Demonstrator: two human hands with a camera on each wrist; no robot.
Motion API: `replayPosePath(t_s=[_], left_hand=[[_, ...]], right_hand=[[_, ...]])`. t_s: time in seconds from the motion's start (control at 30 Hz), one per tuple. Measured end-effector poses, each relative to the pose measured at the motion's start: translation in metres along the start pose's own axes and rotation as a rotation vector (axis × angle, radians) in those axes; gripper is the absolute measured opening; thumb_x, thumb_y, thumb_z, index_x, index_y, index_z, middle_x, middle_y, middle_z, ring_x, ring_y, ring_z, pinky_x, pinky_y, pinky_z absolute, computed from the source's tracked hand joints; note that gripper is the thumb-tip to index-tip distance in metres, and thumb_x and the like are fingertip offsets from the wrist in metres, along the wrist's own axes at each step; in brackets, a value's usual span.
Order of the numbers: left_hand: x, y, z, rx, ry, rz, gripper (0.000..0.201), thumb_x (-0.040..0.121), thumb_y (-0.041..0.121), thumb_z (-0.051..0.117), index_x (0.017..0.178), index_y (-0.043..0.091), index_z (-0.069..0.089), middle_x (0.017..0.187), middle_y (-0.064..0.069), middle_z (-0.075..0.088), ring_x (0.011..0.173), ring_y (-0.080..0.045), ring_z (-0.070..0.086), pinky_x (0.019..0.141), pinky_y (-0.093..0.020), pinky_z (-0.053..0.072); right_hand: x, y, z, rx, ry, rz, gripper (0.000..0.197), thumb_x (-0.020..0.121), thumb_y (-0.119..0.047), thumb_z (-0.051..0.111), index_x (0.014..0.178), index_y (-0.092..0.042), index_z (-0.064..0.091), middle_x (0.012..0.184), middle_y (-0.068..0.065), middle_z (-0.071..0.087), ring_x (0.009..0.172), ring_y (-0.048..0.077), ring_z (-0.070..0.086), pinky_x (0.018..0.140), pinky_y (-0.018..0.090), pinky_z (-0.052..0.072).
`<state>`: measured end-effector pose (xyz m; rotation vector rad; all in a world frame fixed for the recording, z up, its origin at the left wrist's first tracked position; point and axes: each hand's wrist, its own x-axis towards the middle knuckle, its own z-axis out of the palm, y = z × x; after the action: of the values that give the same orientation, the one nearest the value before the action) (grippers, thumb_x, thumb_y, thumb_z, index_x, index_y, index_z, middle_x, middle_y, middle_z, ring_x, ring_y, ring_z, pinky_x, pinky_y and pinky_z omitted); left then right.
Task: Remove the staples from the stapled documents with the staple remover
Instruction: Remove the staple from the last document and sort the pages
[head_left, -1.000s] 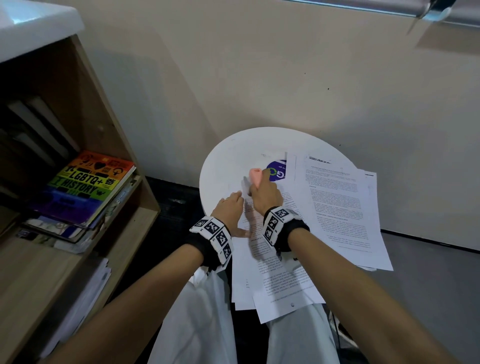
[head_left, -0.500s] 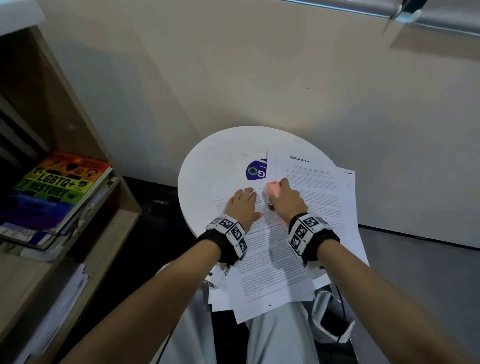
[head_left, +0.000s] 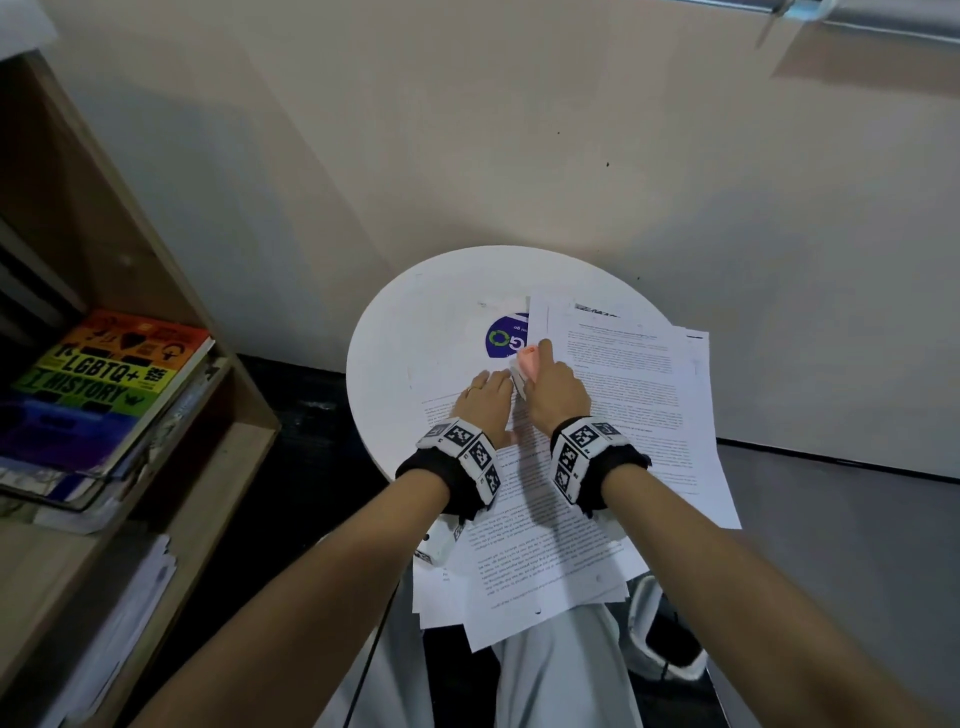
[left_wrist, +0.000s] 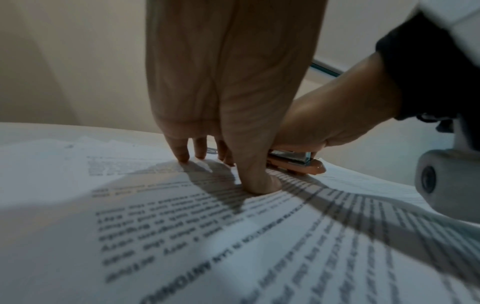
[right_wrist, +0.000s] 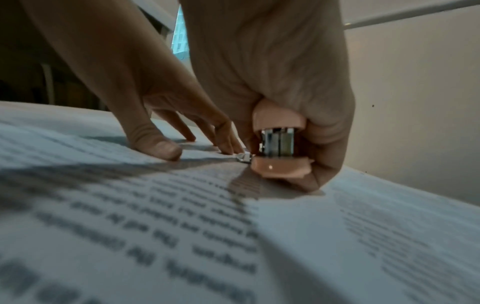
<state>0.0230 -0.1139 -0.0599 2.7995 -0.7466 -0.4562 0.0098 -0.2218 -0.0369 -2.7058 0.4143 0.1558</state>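
A printed document (head_left: 540, 525) lies on the round white table (head_left: 410, 332), its near end hanging over my lap. My left hand (head_left: 485, 402) presses its fingertips (left_wrist: 182, 156) and thumb down on the page (left_wrist: 182, 226). Beside it my right hand (head_left: 556, 389) grips a pink staple remover (head_left: 527, 361) with metal jaws (right_wrist: 278, 142), held low against the paper (right_wrist: 259, 236) near the top corner. In the left wrist view the remover (left_wrist: 298, 164) lies flat on the sheet. A small crumpled bit of metal (right_wrist: 244, 157) sits by its tip.
More printed sheets (head_left: 634, 384) fan over the table's right side. A blue round label (head_left: 506, 338) shows behind the hands. A wooden bookshelf (head_left: 156, 415) with a rainbow book (head_left: 98, 379) stands at left. The wall is close behind the table.
The right hand with the remover moved right away from the left hand, then came back beside the left fingers. The left hand stayed pressing the page. The head view shifted.
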Motion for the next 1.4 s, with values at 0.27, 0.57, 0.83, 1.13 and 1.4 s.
replayPosePath(t_s=[0.27, 0.57, 0.83, 1.13, 1.4], left_hand=[[0.004, -0.003, 0.004, 0.003, -0.007, 0.012, 0.087, 0.083, 0.032, 0.069, 0.146, 0.0, 0.018, 0.155, -0.01, 0.018, 0.146, -0.029, 0.013, 0.12, -0.037, 0.016], [0.003, -0.003, 0.004, -0.024, 0.008, 0.019, 0.082, 0.084, 0.029, 0.068, 0.145, 0.001, 0.021, 0.157, -0.01, 0.015, 0.146, -0.029, 0.012, 0.12, -0.038, 0.016], [0.004, -0.005, 0.006, -0.028, 0.011, 0.028, 0.078, 0.085, 0.033, 0.066, 0.143, 0.0, 0.024, 0.157, -0.01, 0.014, 0.146, -0.029, 0.012, 0.12, -0.037, 0.016], [0.003, -0.005, 0.005, -0.02, 0.028, 0.028, 0.084, 0.086, 0.032, 0.066, 0.147, 0.002, 0.017, 0.157, -0.01, 0.015, 0.146, -0.028, 0.013, 0.12, -0.035, 0.015], [0.002, -0.006, 0.006, -0.034, 0.033, 0.035, 0.078, 0.084, 0.034, 0.067, 0.143, 0.003, 0.026, 0.156, -0.009, 0.017, 0.145, -0.027, 0.016, 0.119, -0.036, 0.018]], right_hand=[[0.002, -0.002, -0.003, 0.034, 0.004, 0.023, 0.044, 0.099, -0.026, 0.044, 0.137, -0.009, 0.029, 0.12, 0.02, 0.055, 0.105, 0.038, 0.057, 0.072, 0.039, 0.039], [0.013, -0.004, 0.004, 0.007, 0.06, 0.007, 0.049, 0.099, -0.036, 0.041, 0.137, -0.008, 0.03, 0.116, 0.019, 0.058, 0.102, 0.037, 0.059, 0.074, 0.04, 0.043], [0.019, -0.001, 0.004, -0.051, 0.053, -0.046, 0.047, 0.099, -0.031, 0.043, 0.137, -0.007, 0.029, 0.115, 0.021, 0.06, 0.1, 0.038, 0.06, 0.072, 0.039, 0.043], [0.024, -0.006, -0.002, -0.015, 0.033, 0.007, 0.048, 0.098, -0.035, 0.045, 0.134, -0.006, 0.032, 0.12, 0.021, 0.057, 0.106, 0.039, 0.058, 0.079, 0.041, 0.044], [0.021, 0.008, 0.003, -0.086, 0.109, -0.205, 0.046, 0.095, -0.03, 0.052, 0.137, -0.021, 0.034, 0.109, 0.011, 0.06, 0.093, 0.033, 0.062, 0.065, 0.036, 0.045]])
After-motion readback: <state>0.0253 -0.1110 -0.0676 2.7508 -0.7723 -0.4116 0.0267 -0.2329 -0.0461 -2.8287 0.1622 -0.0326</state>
